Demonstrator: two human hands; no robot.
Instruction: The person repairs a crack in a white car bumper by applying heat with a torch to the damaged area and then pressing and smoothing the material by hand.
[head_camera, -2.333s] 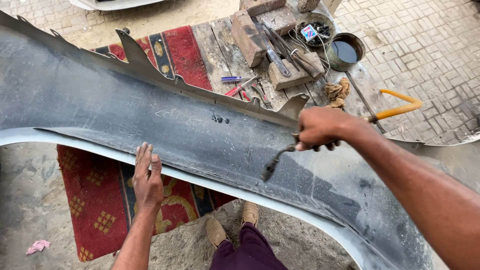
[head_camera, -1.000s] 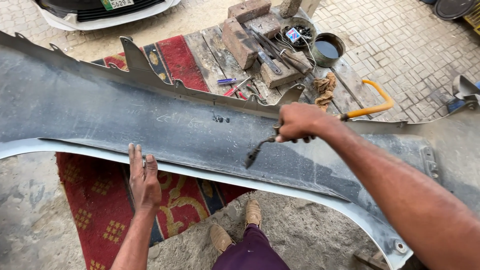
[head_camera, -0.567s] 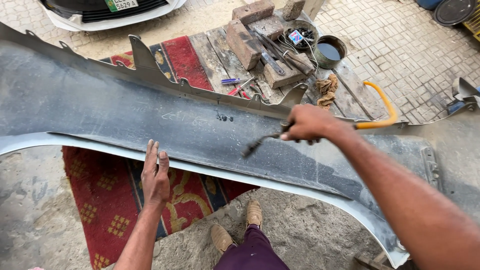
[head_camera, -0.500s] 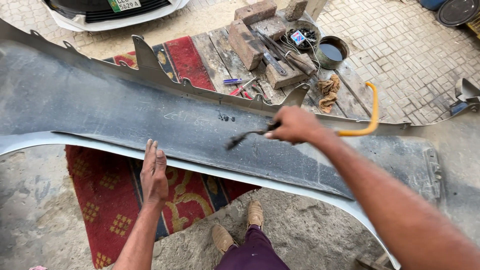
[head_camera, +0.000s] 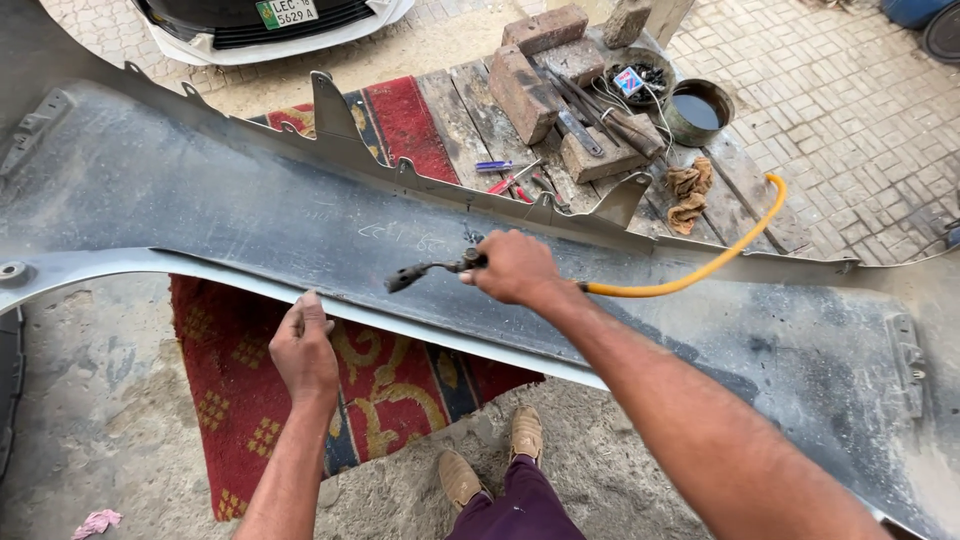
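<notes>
Over the middle of the grey bumper (head_camera: 250, 215), the right hand (head_camera: 515, 268) has its grip closed around a dark metal torch (head_camera: 432, 271), fingers wrapped over the handle and the bent nozzle pointing left, just above the panel's dusty inner face. A yellow hose (head_camera: 700, 270) runs from behind the wrist and curves up to the right. The right forearm stretches out straight from the lower right corner. The left hand (head_camera: 303, 352) lies flat with its fingers together on the bumper's pale lower edge, palm down, its grip holding nothing, and its arm rises from the bottom of the view. The bumper lies lengthwise across the view, scuffed and grey, with tabs along its upper edge. Under it is a red patterned rug (head_camera: 240, 420) on sandy ground. Beyond it, on wooden planks (head_camera: 470, 110), lie bricks (head_camera: 525, 85), hand tools and a round tin of dark liquid (head_camera: 697, 110).
</notes>
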